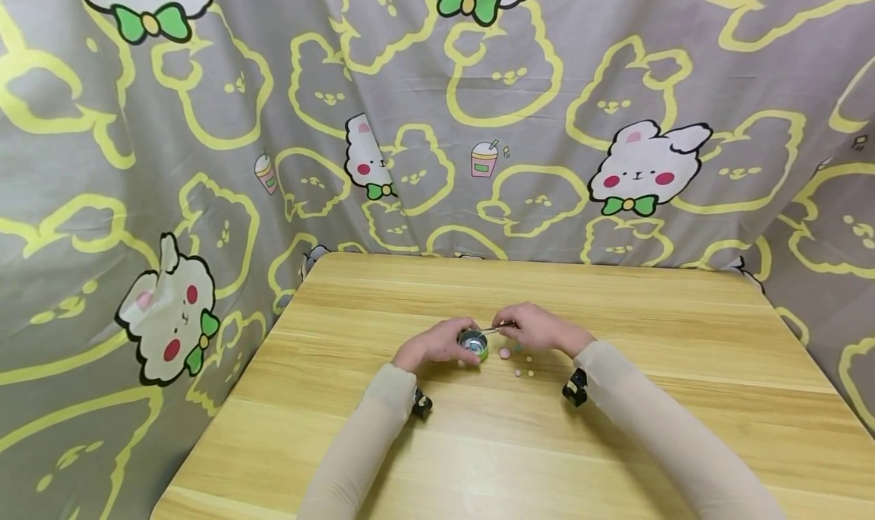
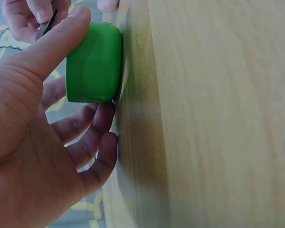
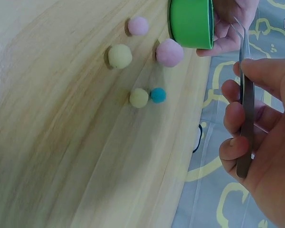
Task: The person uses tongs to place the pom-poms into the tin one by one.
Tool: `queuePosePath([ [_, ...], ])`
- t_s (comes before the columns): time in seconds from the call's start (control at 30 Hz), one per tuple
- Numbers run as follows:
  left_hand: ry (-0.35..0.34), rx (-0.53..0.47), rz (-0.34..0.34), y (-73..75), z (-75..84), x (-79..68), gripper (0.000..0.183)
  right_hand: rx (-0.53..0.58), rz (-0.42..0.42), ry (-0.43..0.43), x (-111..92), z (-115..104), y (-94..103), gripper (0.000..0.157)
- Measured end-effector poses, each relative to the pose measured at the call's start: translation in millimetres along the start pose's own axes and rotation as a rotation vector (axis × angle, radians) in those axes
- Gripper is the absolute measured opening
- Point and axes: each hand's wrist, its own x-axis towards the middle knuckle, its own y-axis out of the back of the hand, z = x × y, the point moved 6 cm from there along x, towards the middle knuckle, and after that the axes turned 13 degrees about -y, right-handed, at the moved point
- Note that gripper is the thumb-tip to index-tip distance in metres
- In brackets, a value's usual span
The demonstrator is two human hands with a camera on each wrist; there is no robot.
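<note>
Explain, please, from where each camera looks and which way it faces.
Head: on the head, facing forward and down at the table; left hand, right hand and sleeves show.
Left wrist: worn there, facing the green container; parts of both hands show.
Right wrist: worn there, facing the tweezers and pompoms; parts of both hands show.
Shared: the two wrist views both show the green container.

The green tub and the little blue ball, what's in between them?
The larger pink ball lies between the green tub and blue ball in the right wrist view.
</note>
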Motion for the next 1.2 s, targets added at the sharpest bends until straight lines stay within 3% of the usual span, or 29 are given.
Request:
queuePosePath([
  [0.57, 0.014, -0.029, 0.010, -0.4, 0.5, -3.2, 0.047, -0.029, 0.039, -0.015, -17.6, 18.8, 17.0, 0.012],
  [1.2, 0.014, -0.035, 0.010, -0.6, 2.0, -2.5, 0.046, -0.031, 0.014, -0.080, -39.9, 53.8, 15.7, 0.013],
])
